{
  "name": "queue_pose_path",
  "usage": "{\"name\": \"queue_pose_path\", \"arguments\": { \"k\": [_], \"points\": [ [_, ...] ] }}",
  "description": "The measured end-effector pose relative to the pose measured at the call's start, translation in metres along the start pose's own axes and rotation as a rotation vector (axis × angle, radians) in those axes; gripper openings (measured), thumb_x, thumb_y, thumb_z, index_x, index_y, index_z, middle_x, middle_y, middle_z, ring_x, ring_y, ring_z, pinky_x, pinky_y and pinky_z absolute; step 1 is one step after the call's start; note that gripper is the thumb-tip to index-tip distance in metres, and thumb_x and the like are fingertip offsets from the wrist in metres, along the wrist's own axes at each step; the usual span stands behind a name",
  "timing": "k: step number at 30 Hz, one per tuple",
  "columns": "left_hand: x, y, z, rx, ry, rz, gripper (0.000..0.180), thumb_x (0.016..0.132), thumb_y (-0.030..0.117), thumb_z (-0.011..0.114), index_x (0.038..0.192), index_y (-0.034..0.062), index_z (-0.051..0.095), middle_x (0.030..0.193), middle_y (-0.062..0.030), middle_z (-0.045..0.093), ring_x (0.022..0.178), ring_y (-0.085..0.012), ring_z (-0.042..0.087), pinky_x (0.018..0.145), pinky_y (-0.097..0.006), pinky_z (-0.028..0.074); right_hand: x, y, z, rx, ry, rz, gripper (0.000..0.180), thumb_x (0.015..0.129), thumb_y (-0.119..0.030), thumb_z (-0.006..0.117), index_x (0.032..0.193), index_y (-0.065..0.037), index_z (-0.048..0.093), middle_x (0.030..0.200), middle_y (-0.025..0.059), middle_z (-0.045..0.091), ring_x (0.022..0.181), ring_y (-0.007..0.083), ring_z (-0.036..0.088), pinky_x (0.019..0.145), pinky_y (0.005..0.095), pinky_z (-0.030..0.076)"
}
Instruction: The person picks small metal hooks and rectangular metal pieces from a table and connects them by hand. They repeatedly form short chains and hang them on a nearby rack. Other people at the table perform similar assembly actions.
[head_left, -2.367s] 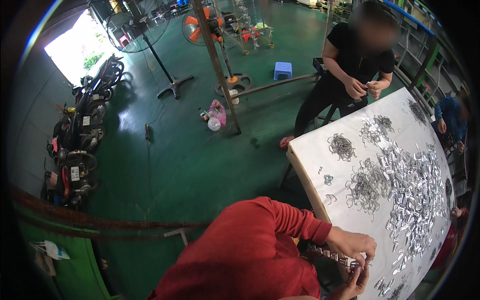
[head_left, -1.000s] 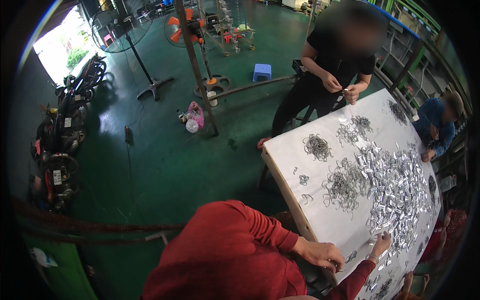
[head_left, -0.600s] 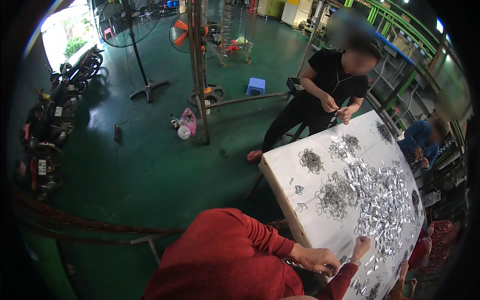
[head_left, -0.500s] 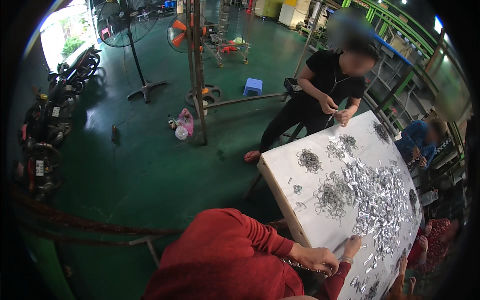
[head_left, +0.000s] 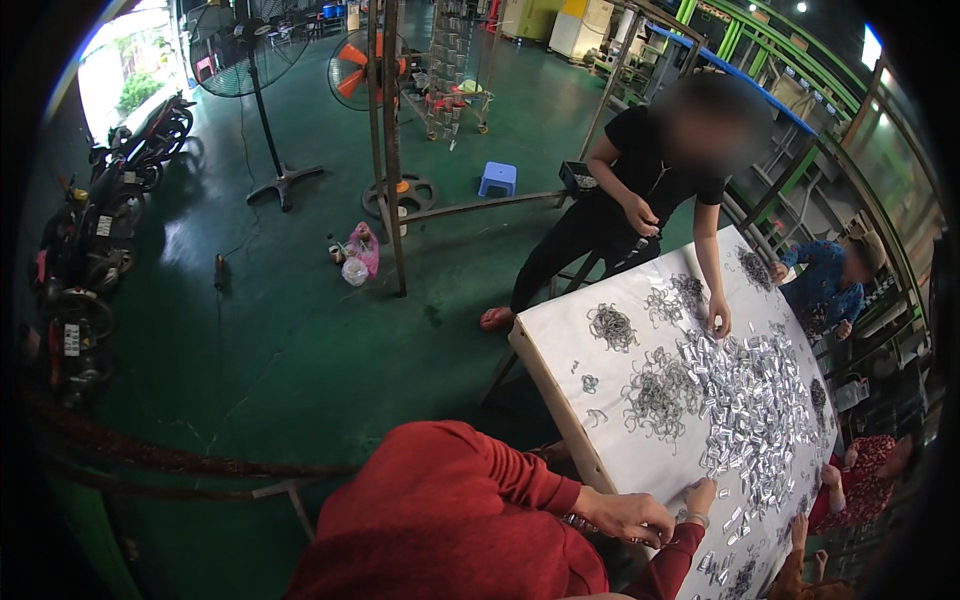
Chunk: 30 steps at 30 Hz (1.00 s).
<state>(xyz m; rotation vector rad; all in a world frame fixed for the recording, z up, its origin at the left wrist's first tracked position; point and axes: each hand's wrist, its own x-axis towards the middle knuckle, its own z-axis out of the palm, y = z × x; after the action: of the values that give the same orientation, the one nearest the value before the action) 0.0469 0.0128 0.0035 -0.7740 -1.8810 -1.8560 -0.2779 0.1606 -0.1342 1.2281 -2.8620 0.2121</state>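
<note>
My left hand (head_left: 628,517), in a red sleeve, is closed over the near edge of the table. Small shiny metal bits (head_left: 577,523) show beneath its wrist; what its fingers hold is hidden. Just right of it, my right hand (head_left: 701,496) has its fingers pinched together low over the white tabletop, at the near edge of a heap of small silver metal pieces (head_left: 755,400). Anything between those fingertips is too small to make out. Left of the heap lies a pile of thin grey wire loops (head_left: 660,395), with a smaller loop pile (head_left: 612,327) farther back.
Across the table (head_left: 560,375), a person in black (head_left: 665,150) reaches into the heap. A person in blue (head_left: 825,285) and one in dark red (head_left: 875,470) work along the right side. A metal rail (head_left: 190,468), a blue stool (head_left: 497,180) and standing fans are to the left.
The person in black has parted their hands and stretched one arm down to the heap. The person in blue has brought a hand to the table edge. My hands stay nearly in place.
</note>
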Motion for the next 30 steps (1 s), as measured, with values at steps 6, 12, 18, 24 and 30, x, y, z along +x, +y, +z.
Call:
{"name": "queue_pose_path", "arguments": {
  "k": [6, 12, 18, 24, 30],
  "points": [
    [-0.003, 0.004, -0.002, -0.015, 0.012, -0.031, 0.014, 0.081, 0.006, 0.062, 0.094, 0.0024, 0.057, 0.089, -0.0101, 0.060, 0.085, -0.0269, 0.058, 0.074, -0.036, 0.046, -0.006, 0.001, -0.005, 0.302, 0.186, 0.123, 0.029, 0.055, 0.004, 0.069, 0.084, 0.003, 0.065, 0.074, 0.0210, 0.060, 0.074, 0.0338, 0.061, 0.067, 0.0406, 0.048],
    [-0.001, -0.001, 0.003, 0.000, 0.097, 0.038, 0.009, 0.081, 0.003, 0.060, 0.090, 0.0005, 0.058, 0.081, -0.0101, 0.063, 0.078, -0.0213, 0.062, 0.070, -0.033, 0.047, -0.005, 0.008, -0.009, 0.274, 0.071, 0.142, 0.043, 0.052, 0.004, 0.071, 0.094, 0.003, 0.066, 0.078, 0.0218, 0.064, 0.069, 0.0326, 0.064, 0.063, 0.0398, 0.050],
    [-0.004, 0.003, 0.005, -0.034, 0.098, 0.034, 0.009, 0.081, 0.003, 0.060, 0.090, 0.0002, 0.058, 0.080, -0.0095, 0.062, 0.078, -0.0207, 0.062, 0.070, -0.032, 0.047, -0.006, -0.003, -0.008, 0.320, 0.180, 0.206, 0.038, 0.052, -0.002, 0.069, 0.090, 0.001, 0.063, 0.092, 0.0187, 0.060, 0.082, 0.0316, 0.061, 0.076, 0.0400, 0.048],
    [-0.008, 0.001, 0.005, -0.064, -0.011, -0.070, 0.013, 0.083, 0.010, 0.061, 0.094, 0.0019, 0.057, 0.088, -0.0100, 0.061, 0.086, -0.0260, 0.059, 0.075, -0.036, 0.046, -0.010, -0.005, -0.007, 0.296, 0.219, 0.182, 0.025, 0.054, 0.001, 0.067, 0.078, 0.002, 0.064, 0.074, 0.0170, 0.063, 0.067, 0.0320, 0.063, 0.065, 0.0371, 0.050],
    [-0.008, 0.001, 0.008, -0.019, 0.106, 0.030, 0.009, 0.081, 0.004, 0.061, 0.088, 0.0009, 0.058, 0.078, -0.0095, 0.062, 0.075, -0.0223, 0.062, 0.067, -0.033, 0.047, -0.022, -0.028, -0.018, 0.262, 0.216, 0.137, 0.023, 0.061, 0.005, 0.066, 0.084, 0.003, 0.068, 0.073, 0.0205, 0.065, 0.070, 0.0317, 0.065, 0.067, 0.0370, 0.049]
  ]
}}
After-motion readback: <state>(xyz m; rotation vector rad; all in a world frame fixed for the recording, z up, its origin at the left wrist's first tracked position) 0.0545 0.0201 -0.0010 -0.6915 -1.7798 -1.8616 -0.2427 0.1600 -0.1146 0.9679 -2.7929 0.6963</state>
